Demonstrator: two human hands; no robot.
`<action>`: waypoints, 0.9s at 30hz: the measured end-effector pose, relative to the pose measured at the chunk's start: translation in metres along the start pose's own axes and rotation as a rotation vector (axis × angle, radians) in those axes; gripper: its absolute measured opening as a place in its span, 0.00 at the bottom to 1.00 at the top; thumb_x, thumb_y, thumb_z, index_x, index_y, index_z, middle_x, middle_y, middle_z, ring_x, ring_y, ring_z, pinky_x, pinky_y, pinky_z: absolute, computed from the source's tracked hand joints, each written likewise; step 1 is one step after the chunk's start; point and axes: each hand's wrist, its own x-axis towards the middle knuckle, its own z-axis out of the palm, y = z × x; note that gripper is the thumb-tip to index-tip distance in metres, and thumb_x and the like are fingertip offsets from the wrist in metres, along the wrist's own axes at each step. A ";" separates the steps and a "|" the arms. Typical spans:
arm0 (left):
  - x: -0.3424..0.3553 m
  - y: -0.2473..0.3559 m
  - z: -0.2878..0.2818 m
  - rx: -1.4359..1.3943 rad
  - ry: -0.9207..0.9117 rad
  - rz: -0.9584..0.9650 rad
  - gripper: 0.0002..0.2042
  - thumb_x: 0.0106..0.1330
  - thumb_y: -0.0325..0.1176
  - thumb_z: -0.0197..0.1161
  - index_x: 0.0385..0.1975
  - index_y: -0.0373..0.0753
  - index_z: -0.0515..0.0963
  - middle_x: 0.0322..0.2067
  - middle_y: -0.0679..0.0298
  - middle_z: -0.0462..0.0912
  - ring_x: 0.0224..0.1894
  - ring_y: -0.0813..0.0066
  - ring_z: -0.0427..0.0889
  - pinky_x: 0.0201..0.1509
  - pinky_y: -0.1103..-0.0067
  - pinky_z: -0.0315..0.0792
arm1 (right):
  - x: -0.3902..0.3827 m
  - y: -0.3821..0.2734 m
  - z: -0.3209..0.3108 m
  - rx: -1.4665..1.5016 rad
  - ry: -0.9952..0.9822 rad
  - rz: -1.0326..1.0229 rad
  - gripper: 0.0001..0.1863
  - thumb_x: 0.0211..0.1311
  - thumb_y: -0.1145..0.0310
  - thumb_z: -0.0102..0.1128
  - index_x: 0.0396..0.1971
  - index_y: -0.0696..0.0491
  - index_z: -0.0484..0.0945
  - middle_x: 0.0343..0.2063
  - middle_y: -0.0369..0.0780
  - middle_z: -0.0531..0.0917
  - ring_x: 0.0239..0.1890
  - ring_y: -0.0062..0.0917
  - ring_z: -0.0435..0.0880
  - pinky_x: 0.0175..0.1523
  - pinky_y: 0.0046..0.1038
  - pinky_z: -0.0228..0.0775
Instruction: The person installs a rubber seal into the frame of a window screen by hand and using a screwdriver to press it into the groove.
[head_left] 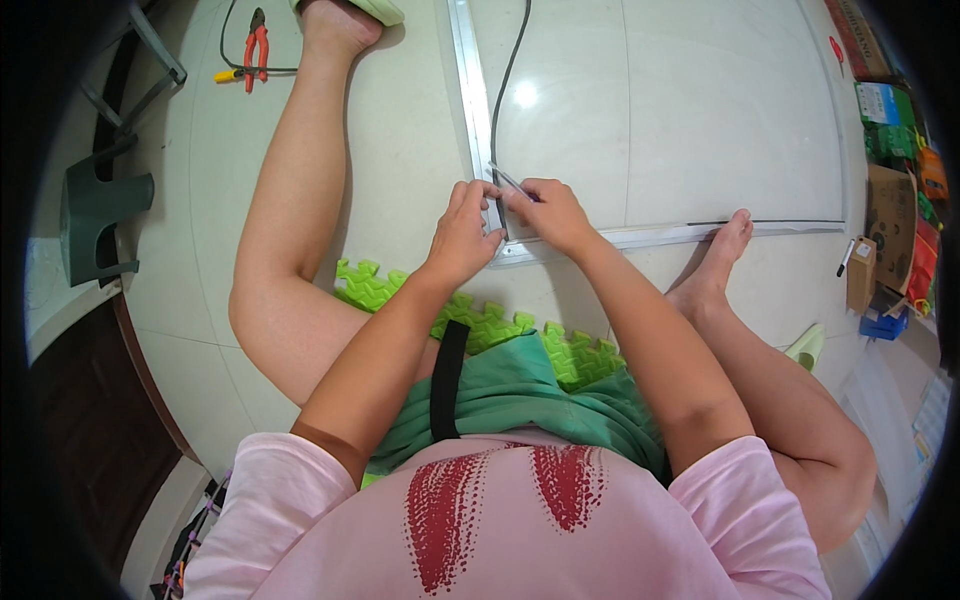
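Note:
A silver metal frame [468, 80] lies on the floor, with its near-left corner between my hands. Along its left bar runs a thin black cord [497, 95], which reaches down to that corner. My left hand [463, 235] rests against the bar by the corner, thumb and index finger apart, fingertips close to the cord. From the other side, my right hand [556, 215] pinches a slim, pen-like tool [512, 182], its thin end pointing up and left over the bar. The exact contact at the fingertips is too small to tell.
My bare legs spread around the work; my right foot [725, 240] is at the frame's near bar. Red-handled pliers [256, 55] lie at the far left, near a dark stool [105, 210]. A green foam mat [580, 358] is under me. Boxes [890, 220] line the right side.

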 end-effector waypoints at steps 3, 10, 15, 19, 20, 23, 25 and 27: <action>-0.001 0.004 0.001 0.011 -0.004 0.001 0.23 0.48 0.22 0.67 0.44 0.43 0.67 0.38 0.61 0.66 0.33 0.67 0.75 0.40 0.73 0.73 | -0.011 0.011 -0.021 -0.229 -0.144 0.073 0.22 0.63 0.54 0.43 0.23 0.53 0.81 0.23 0.44 0.82 0.31 0.40 0.81 0.41 0.38 0.71; 0.000 0.001 0.002 -0.004 0.001 0.023 0.23 0.47 0.21 0.67 0.44 0.43 0.68 0.37 0.62 0.66 0.32 0.68 0.74 0.39 0.74 0.73 | -0.030 0.010 -0.030 -0.661 -0.281 -0.074 0.19 0.63 0.53 0.47 0.29 0.50 0.83 0.29 0.45 0.83 0.36 0.41 0.81 0.44 0.40 0.72; 0.000 0.003 0.002 -0.012 0.000 0.017 0.23 0.47 0.21 0.67 0.44 0.43 0.68 0.37 0.62 0.66 0.32 0.69 0.73 0.39 0.75 0.73 | -0.030 0.002 -0.030 -0.745 -0.327 -0.070 0.17 0.62 0.55 0.49 0.29 0.50 0.83 0.30 0.47 0.83 0.36 0.41 0.82 0.43 0.39 0.72; 0.001 0.000 0.002 -0.010 0.012 0.029 0.23 0.47 0.21 0.67 0.43 0.44 0.68 0.37 0.63 0.67 0.31 0.69 0.73 0.39 0.75 0.73 | -0.031 0.001 -0.028 -0.734 -0.321 -0.072 0.17 0.62 0.55 0.49 0.29 0.50 0.83 0.30 0.47 0.83 0.36 0.41 0.82 0.43 0.39 0.73; 0.001 -0.001 0.002 -0.007 0.016 0.033 0.23 0.46 0.21 0.67 0.43 0.44 0.69 0.36 0.63 0.67 0.31 0.70 0.73 0.39 0.75 0.73 | -0.031 0.002 -0.028 -0.728 -0.316 -0.071 0.17 0.62 0.55 0.49 0.29 0.50 0.83 0.30 0.47 0.83 0.36 0.41 0.82 0.43 0.39 0.73; 0.001 -0.001 0.003 -0.015 0.016 0.034 0.23 0.46 0.21 0.68 0.43 0.44 0.69 0.36 0.63 0.67 0.31 0.70 0.73 0.39 0.75 0.73 | -0.031 0.004 -0.028 -0.708 -0.307 -0.059 0.17 0.62 0.55 0.49 0.29 0.50 0.83 0.30 0.46 0.83 0.36 0.41 0.82 0.43 0.39 0.73; 0.001 -0.001 0.002 -0.014 0.016 0.031 0.23 0.46 0.21 0.68 0.43 0.44 0.69 0.36 0.63 0.67 0.31 0.70 0.73 0.39 0.75 0.73 | -0.030 0.004 -0.028 -0.693 -0.303 -0.048 0.17 0.62 0.55 0.49 0.29 0.50 0.83 0.30 0.46 0.83 0.36 0.41 0.82 0.43 0.39 0.73; 0.001 -0.003 0.003 -0.011 0.015 0.029 0.23 0.46 0.21 0.68 0.43 0.44 0.69 0.36 0.63 0.67 0.31 0.70 0.73 0.38 0.76 0.73 | -0.030 0.002 -0.028 -0.704 -0.316 -0.038 0.17 0.62 0.55 0.48 0.29 0.50 0.83 0.30 0.46 0.83 0.36 0.41 0.82 0.43 0.39 0.73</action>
